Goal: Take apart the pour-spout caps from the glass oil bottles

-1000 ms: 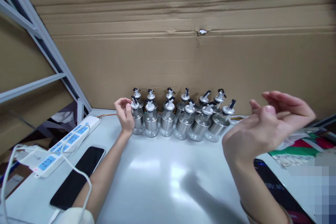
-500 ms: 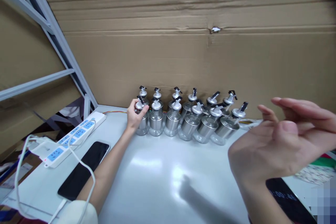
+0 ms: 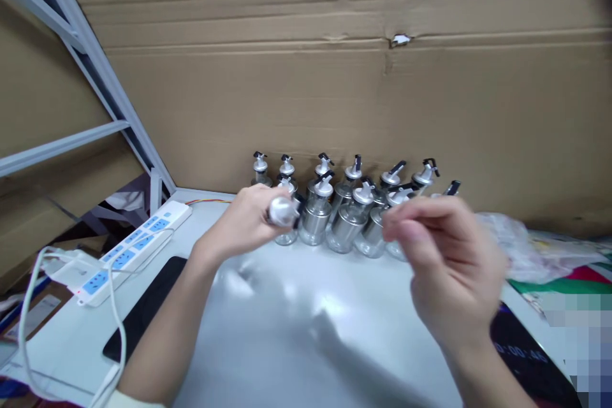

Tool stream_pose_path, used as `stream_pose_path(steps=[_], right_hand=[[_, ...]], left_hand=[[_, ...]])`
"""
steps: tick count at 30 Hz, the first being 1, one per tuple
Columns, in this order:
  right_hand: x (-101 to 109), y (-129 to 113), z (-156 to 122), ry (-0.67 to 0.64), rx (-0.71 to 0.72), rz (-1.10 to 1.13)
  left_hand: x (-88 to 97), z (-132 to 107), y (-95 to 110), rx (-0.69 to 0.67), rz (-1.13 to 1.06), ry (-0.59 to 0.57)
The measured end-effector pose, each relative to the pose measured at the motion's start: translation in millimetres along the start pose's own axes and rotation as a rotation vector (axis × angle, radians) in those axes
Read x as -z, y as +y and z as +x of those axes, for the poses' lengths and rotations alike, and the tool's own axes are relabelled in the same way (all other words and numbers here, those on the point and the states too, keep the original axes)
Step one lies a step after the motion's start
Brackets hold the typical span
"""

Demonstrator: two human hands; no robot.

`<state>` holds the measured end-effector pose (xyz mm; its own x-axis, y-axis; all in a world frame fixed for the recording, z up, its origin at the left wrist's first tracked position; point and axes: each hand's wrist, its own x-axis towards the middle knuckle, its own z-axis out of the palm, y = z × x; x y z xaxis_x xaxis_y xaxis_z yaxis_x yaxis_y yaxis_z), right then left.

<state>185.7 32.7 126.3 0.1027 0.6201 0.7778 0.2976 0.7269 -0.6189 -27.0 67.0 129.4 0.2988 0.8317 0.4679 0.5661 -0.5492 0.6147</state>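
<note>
My left hand (image 3: 241,220) is wrapped around an oil bottle, whose silver pourer cap (image 3: 283,211) points toward me. Most of that bottle is hidden behind my fingers. Close by stand two rows of similar glass oil bottles (image 3: 315,222) with steel sleeves, silver caps and black flip levers. To the right, my right hand (image 3: 452,261) hangs in front of the row, slightly blurred. Its fingers curl in toward the thumb, with no object visible in them. It hides part of the rightmost front bottles.
A cardboard sheet (image 3: 268,95) stands behind the bottles. On the left lie a white power strip (image 3: 136,252) with cables and a dark phone (image 3: 143,319). Another phone (image 3: 526,350) showing a timer and crumpled clear plastic (image 3: 507,245) are at right.
My left hand has lifted the leftmost front bottle out of the row and tipped its cap toward me. My right hand has moved left and its fingers have closed.
</note>
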Motion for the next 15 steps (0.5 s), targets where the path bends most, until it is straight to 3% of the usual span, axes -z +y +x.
stream_pose_path(steps=[2, 5, 8, 15], right_hand=[[-2.4, -0.1, -3.8, -0.236, -0.072, -0.088], [-9.2, 1.9, -8.7, -0.435, -0.122, -0.146], [-15.9, 4.6, -13.5, -0.508, -0.180, -0.193], [-23.5, 12.9, -19.5, -0.532, -0.292, -0.124]], left_hand=[[-8.5, -4.3, 14.5, -0.105, 0.110, -0.134], [-22.6, -8.1, 25.7, -0.160, 0.162, -0.256], [-33.4, -8.8, 25.5, -0.177, 0.199, -0.312], [-42.9, -4.3, 11.0, -0.139, 0.120, -0.371]])
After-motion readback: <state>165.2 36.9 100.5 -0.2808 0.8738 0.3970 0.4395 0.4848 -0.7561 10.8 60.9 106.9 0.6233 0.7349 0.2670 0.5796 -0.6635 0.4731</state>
